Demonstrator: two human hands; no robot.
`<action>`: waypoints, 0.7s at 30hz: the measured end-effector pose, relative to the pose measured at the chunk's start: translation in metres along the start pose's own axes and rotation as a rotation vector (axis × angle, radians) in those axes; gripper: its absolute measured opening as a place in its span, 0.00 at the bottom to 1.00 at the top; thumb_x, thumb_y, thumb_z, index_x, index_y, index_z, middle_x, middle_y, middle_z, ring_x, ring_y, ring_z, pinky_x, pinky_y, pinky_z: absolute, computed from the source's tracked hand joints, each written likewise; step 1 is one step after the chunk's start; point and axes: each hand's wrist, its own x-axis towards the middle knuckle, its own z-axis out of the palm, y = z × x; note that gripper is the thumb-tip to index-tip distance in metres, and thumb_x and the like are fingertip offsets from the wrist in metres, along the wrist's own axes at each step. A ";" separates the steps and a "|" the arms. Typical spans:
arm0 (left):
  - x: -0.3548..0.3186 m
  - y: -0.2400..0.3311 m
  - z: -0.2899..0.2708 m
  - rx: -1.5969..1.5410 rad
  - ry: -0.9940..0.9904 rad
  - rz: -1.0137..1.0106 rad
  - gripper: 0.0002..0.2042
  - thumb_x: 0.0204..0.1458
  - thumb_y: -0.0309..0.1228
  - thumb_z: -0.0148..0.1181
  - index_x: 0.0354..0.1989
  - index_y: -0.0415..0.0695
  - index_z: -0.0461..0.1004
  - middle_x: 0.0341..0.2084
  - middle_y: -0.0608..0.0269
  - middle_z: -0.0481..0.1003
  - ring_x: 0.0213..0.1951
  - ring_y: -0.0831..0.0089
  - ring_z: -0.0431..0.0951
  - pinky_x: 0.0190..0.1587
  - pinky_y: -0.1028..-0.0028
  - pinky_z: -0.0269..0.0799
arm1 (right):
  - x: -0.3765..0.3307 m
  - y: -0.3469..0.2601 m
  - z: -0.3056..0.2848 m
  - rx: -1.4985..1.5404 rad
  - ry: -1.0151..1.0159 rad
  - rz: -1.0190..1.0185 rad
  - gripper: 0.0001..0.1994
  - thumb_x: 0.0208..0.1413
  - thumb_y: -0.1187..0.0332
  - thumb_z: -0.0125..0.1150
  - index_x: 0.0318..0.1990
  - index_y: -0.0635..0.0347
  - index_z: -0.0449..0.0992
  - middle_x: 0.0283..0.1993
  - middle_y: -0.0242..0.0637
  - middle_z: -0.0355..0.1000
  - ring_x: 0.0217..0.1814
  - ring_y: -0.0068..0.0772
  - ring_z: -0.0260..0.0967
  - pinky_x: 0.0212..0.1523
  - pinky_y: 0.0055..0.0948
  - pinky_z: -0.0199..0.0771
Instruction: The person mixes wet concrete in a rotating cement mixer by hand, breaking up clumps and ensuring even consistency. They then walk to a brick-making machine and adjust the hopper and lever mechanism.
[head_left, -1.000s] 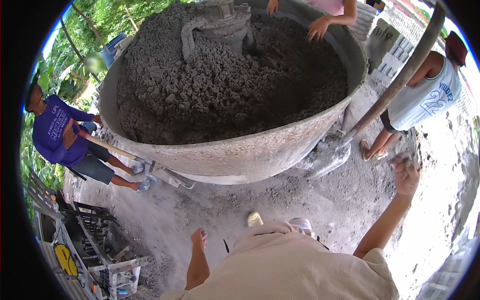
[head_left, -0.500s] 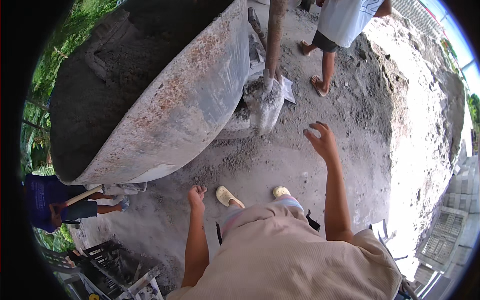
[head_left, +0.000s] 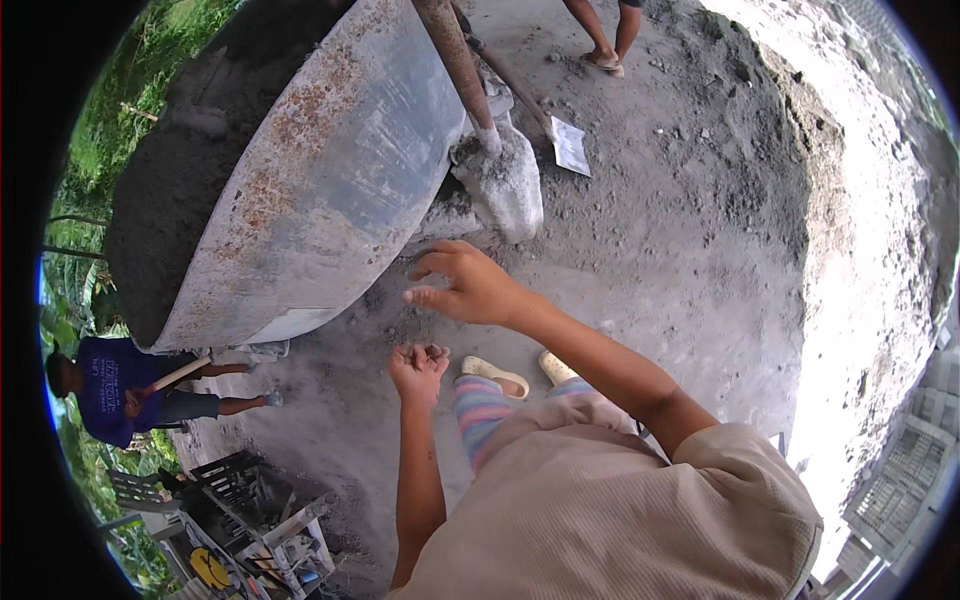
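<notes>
My right hand reaches across in front of me, its fingers bent and apart with nothing between them. Below it, my left hand hangs with its fingers curled in, and no object shows in it. Both hands are apart from the large metal tub, which has a rusty, scuffed outer wall. Dark grey mix is heaped inside the tub. Beyond my hands, a rusty pole runs down to a cement-crusted lump. Beside that lies a shovel with a bare, shiny blade on the gritty ground.
At the left, a person in a dark blue shirt holds a long wooden handle. Another person's legs show at the top. A sunlit sand pile rises at the right. Broken crates and scraps lie at the lower left.
My right hand has swung left, close above my left hand. The view has turned, bringing the shovel blade more into sight. The person at the top now shows only legs.
</notes>
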 end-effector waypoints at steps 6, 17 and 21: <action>-0.006 0.020 0.045 -0.262 -0.391 -0.009 0.26 0.51 0.51 0.34 0.54 0.47 0.53 0.56 0.54 0.51 0.59 0.61 0.49 0.59 0.59 0.39 | 0.019 -0.017 0.088 0.200 0.025 -0.317 0.21 0.53 0.53 0.45 0.46 0.58 0.68 0.50 0.48 0.63 0.54 0.45 0.57 0.52 0.40 0.55; 0.034 0.060 0.085 0.832 -0.059 0.821 0.29 0.54 0.51 0.23 0.60 0.44 0.48 0.60 0.53 0.47 0.62 0.61 0.42 0.60 0.58 0.30 | -0.013 0.133 0.098 0.869 -0.089 1.249 0.39 0.49 0.36 0.31 0.60 0.58 0.48 0.63 0.49 0.43 0.64 0.50 0.40 0.60 0.49 0.33; 0.114 -0.008 0.045 1.652 -0.141 0.710 0.29 0.54 0.48 0.28 0.58 0.39 0.49 0.57 0.46 0.51 0.60 0.55 0.49 0.59 0.63 0.41 | 0.015 0.138 0.077 1.269 0.207 1.204 0.41 0.48 0.35 0.31 0.62 0.58 0.41 0.65 0.47 0.39 0.64 0.48 0.39 0.61 0.47 0.30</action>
